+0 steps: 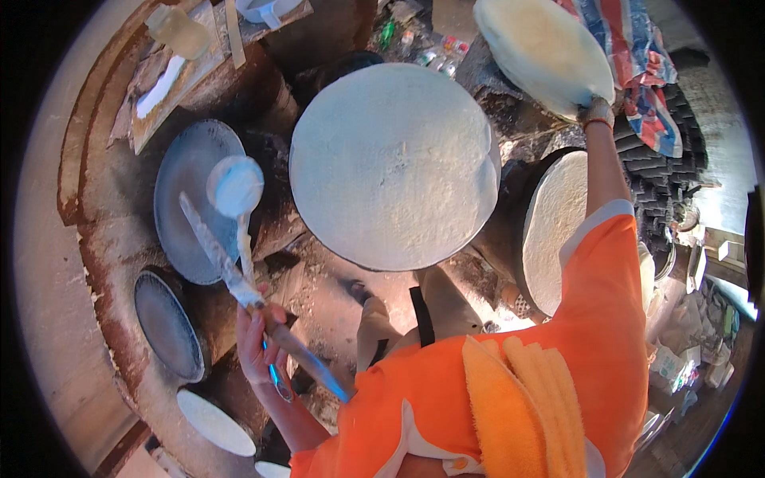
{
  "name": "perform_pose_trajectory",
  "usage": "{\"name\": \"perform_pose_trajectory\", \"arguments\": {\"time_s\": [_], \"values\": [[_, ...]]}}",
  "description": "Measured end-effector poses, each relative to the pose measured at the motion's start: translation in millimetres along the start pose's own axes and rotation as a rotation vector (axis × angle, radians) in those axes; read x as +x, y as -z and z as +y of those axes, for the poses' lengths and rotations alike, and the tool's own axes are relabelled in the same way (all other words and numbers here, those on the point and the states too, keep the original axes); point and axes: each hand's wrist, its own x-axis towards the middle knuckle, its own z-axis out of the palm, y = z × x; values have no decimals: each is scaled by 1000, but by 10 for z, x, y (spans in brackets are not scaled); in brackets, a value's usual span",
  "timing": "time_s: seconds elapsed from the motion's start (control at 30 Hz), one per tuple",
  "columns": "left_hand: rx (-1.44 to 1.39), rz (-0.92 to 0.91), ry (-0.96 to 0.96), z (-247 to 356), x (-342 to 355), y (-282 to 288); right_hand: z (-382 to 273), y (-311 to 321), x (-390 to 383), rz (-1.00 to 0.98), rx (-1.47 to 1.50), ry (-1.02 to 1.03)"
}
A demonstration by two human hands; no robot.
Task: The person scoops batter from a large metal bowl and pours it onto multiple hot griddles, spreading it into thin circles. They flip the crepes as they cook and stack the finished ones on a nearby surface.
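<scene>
My left hand (263, 346) grips a batter-coated wooden stick (211, 239) and a pale round-headed ladle (234, 186), held over the dark left griddle (179, 227). My right hand (594, 110), with a red band at the wrist, grips the near edge of a large thin pale round flatbread (542, 52) at the upper right; its fingertips are partly hidden. Between my hands, a big round griddle (390, 167) is covered by a white, uneven-surfaced layer. At the right, another pale round layer (550, 231) lies on a griddle, partly behind my arm.
Further griddles (167, 323) and a white disc (215, 422) line the lower left. A board (191, 88) with a jug (177, 36) is at the upper left. A striped plastic sheet (637, 80) lies over dark stacked pieces (669, 167) at right. Bottles (442, 60) lie behind the central griddle.
</scene>
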Motion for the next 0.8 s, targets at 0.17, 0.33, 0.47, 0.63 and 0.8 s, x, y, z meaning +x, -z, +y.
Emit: {"name": "perform_pose_trajectory", "arguments": {"time_s": [0.17, 0.33, 0.47, 0.63, 0.8], "values": [[-198, -378, -104, 278, -128, -189, -50, 165, 156, -74, -326, 140], [-385, -361, -154, 123, -150, 57, -142, 427, -2078, -464, -1202, 1066], [-621, -315, 83, -36, -449, 792, 813, 540, -4094, -999, -1135, 798], [-560, -46, 22, -136, -1255, 1260, 1735, 10, -5067, -1177, -1134, 319], [-145, -6, -91, -68, -1521, 1686, 2036, -843, -5387, -1073, -989, -84]]}}
